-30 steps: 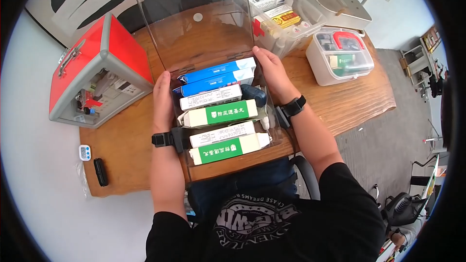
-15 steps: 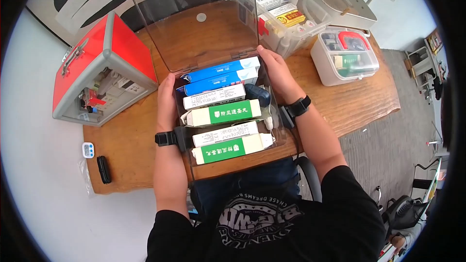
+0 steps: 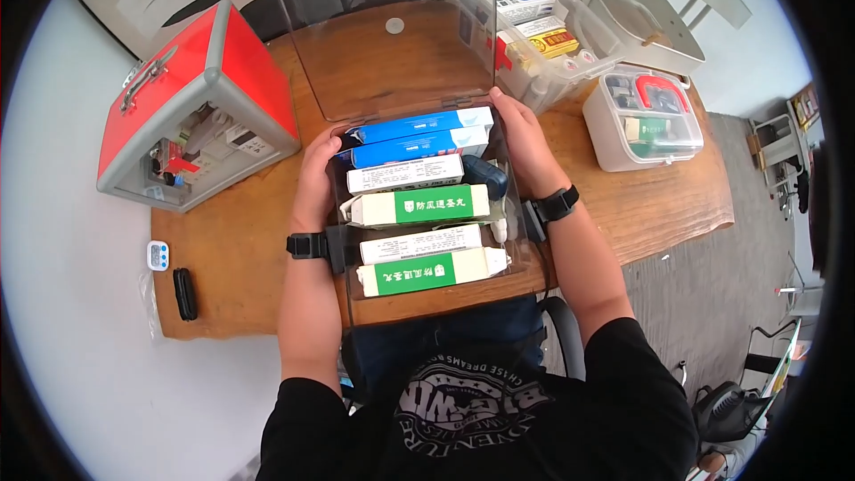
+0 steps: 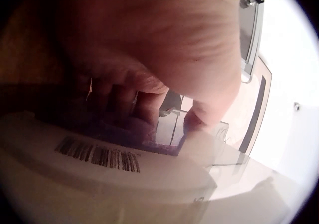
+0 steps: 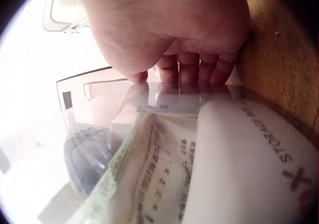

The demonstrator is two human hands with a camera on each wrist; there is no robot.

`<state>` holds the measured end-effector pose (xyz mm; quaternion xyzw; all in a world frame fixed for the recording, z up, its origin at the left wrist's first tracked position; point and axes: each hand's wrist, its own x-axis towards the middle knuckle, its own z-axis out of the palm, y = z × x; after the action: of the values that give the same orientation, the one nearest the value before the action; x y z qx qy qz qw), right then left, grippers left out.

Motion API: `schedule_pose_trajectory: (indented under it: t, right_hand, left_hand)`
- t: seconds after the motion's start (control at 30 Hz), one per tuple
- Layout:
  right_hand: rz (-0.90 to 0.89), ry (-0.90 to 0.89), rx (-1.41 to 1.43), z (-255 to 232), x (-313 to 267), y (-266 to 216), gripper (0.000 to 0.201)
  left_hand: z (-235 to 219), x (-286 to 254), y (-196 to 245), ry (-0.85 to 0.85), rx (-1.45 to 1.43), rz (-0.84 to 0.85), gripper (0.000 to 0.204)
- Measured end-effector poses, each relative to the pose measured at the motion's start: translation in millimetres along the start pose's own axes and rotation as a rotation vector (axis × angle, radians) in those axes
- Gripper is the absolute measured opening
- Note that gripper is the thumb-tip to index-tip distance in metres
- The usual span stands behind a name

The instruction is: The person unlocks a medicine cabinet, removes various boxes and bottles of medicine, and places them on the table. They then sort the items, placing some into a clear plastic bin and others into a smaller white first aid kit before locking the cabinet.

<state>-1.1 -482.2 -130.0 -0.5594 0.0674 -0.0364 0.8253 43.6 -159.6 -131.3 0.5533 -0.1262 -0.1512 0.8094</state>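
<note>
A clear storage box [image 5: 264, 134] is full of medicine cartons, its see-through lid [image 3: 394, 67] raised at the far side. My left hand [image 3: 319, 174] holds its left wall, thumb at the upper rim. On the opposite wall my right hand [image 3: 527, 142] grips, thumb along the rim and fingers down the outside. Inside lie two blue-and-white cartons [image 3: 419, 128], a white carton [image 3: 405, 175], a green-and-cream carton [image 3: 436, 205], another white carton [image 3: 420, 244] and a second green-and-cream one [image 3: 432, 273]. A rounded dark blue item [image 3: 485, 178] sits at the right.
A red case [image 3: 254, 80] with a clear front stands left on the wooden table [image 3: 650, 205]. Behind right are a clear bin [image 3: 592, 53] of medicine packs and a white box with a red handle [image 3: 614, 138]. A small timer [image 3: 158, 256] and black pouch [image 3: 184, 294] lie at left.
The head view has shifted and turned slightly. Both hands stay on the box's sides; they and the box now appear a little further right in the picture.
</note>
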Motion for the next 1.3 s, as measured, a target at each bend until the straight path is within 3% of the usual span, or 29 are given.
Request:
schedule_pose_trajectory:
  t: [0.2, 0.5, 0.6, 0.83, 0.93, 1.0, 1.1, 1.23, 1.3]
  right_hand:
    - [0.065, -0.013, -0.014, -6.7, 1.5, 1.0, 0.04]
    - [0.048, -0.019, 0.036, -1.7, -1.5, -0.2, 0.039]
    - [0.03, -0.007, -0.006, -1.1, -2.3, -1.9, 0.039]
    - [0.031, 0.015, -0.022, 2.8, -3.8, -4.0, 0.04]
    - [0.027, 0.015, -0.016, 5.5, -5.7, -6.9, 0.041]
    - [0.008, -0.001, -0.012, 0.2, -2.1, -2.9, 0.041]
    - [0.035, -0.005, -0.011, -5.4, 2.3, 2.7, 0.044]
    - [0.002, -0.005, 0.008, -8.8, 5.5, 6.6, 0.04]
    - [0.038, -0.035, 0.001, -8.4, 4.1, 4.5, 0.04]
  left_hand:
    - [1.1, -4.5, 2.8, -0.07, -0.074, 0.004, 0.067]
    - [4.3, -8.3, 9.6, -0.057, 0.06, -0.038, 0.054]
    - [9.4, -9.7, 13.4, -0.041, 0.102, -0.05, 0.059]
    - [8.9, -8.3, 7.0, -0.02, -0.059, -0.037, 0.054]
    - [1.2, -5.3, 10.1, -0.115, -0.064, -0.001, 0.063]
    - [1.3, -8.1, 19.3, -0.229, 0.044, 0.001, 0.082]
    - [10.5, -20.0, 34.9, -0.255, 0.135, -0.005, 0.093]
    - [12.1, -21.0, 32.0, -0.281, 0.152, 0.026, 0.092]
    - [15.5, -25.2, 33.0, -0.196, 0.183, 0.005, 0.094]
